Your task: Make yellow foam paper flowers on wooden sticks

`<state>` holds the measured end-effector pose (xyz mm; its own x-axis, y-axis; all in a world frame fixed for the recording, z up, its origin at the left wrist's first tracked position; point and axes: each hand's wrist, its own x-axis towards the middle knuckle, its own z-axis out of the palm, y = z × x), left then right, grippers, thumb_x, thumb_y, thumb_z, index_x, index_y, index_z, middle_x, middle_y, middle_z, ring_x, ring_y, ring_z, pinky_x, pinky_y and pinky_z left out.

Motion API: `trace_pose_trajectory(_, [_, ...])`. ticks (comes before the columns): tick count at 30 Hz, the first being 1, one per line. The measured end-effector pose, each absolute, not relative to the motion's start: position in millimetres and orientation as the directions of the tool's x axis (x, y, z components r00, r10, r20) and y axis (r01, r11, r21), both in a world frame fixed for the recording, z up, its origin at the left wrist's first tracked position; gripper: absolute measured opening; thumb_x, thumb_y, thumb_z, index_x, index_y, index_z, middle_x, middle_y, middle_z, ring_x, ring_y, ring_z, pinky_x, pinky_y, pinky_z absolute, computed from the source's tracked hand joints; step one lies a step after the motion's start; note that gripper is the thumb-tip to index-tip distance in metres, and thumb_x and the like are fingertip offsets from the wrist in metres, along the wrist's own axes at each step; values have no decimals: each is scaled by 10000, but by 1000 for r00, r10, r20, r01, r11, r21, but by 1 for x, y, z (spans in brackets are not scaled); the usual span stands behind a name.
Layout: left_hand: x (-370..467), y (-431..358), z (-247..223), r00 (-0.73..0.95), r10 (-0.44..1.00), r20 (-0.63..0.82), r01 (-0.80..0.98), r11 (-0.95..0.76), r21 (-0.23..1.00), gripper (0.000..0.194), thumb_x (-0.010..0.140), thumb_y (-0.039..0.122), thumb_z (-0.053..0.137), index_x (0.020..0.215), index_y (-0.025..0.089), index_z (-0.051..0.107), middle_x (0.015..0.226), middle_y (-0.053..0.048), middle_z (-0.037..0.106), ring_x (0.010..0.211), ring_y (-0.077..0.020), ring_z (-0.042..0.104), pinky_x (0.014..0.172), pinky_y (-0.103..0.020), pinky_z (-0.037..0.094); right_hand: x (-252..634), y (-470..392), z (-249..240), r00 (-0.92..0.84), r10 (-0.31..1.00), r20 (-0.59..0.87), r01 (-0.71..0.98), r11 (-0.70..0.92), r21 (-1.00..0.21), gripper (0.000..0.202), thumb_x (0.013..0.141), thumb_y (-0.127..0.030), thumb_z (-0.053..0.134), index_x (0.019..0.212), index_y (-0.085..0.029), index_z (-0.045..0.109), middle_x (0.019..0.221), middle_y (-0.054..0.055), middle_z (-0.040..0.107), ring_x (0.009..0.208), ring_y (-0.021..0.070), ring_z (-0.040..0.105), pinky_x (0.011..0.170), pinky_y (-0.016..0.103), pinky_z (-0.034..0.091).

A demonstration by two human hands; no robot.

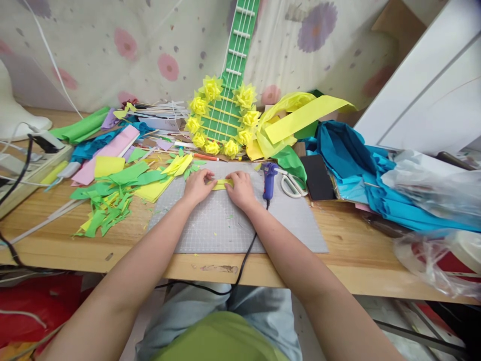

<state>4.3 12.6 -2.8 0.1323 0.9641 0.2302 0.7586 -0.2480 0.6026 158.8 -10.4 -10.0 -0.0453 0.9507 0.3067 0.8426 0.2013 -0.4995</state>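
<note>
"Left hand (198, 187) and right hand (241, 189): holding what?"
"Nearly closed, both pinch a yellow paper strip (221, 185) over the cutting mat (210, 228)."
"Handling?"
"Probably light, soft, easily creased; best gripped by its ends."

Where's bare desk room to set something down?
Grey mat, near side of the left hand and right hand, left of the black cord: only tiny cuttings. Wooden desk between the mat's right edge and the plastic bag.
Crowded: paper scraps at left, flower-trimmed guitar beyond, glue gun and scissors right of the right hand.
</note>
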Motion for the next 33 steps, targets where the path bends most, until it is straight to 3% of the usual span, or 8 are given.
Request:
trace_pose_trajectory(3, [4, 12, -3, 161, 955, 247, 756, -280, 592, 237, 667, 295, 615, 884, 200, 626, 816, -22, 616, 766, -165, 511, 763, -322, 391, 160, -10, -10, -52, 950, 308, 828, 214, -519, 161, 743, -166, 486, 878, -177, 574, 949, 80, 543, 936, 220, 427, 850, 351, 351])
trace_pose_trajectory(10, [4, 5, 3, 273, 916, 295, 711, -398, 579, 59, 664, 215, 577, 704, 196, 617, 738, -13, 578, 778, -160, 502, 800, -318, 390, 164, -8, -7, -77, 956, 283, 789, 231, -568, 124, 704, -111, 462, 746, -188, 549, 827, 43, 555, 839, 187, 448, 792, 307, 366])
trace_pose_trajectory(14, [5, -1, 6, 358, 880, 313, 701, -474, 533, 58, 678, 196, 560, 704, 202, 612, 820, -26, 576, 895, -182, 489, 850, -325, 377, 168, -8, -7, -136, 943, 305, 768, 295, -569, 160, 688, -86, 446, 738, -191, 555, 830, 38, 551, 856, 179, 450, 803, 302, 364])
trace_pose_trajectory(21, [3, -2, 2, 503, 814, 292, 657, -579, 482, 82, 706, 237, 551, 757, 200, 602, 857, -33, 585, 905, -185, 480, 880, -331, 364, 172, -13, 0, -208, 940, 272, 751, 331, -571, 123, 659, -108, 480, 707, -189, 559, 851, 38, 533, 909, 182, 442, 842, 314, 354])
trace_pose_trajectory(27, [4, -5, 4, 517, 795, 318, 649, -606, 461, 86, 711, 255, 552, 739, 197, 608, 877, -44, 572, 906, -189, 476, 866, -326, 369, 171, -12, 2, -148, 953, 263, 773, 277, -571, 73, 740, -208, 510, 777, -179, 566, 861, 42, 550, 884, 178, 449, 849, 321, 350])
trace_pose_trajectory(33, [5, -4, 3, 417, 854, 311, 715, -519, 469, 169, 769, 310, 501, 841, 191, 598, 896, -52, 574, 931, -195, 473, 872, -333, 365, 173, -10, -4, -234, 938, 257, 787, 338, -516, 130, 754, -192, 522, 851, -180, 608, 940, 64, 551, 974, 192, 430, 885, 326, 333])
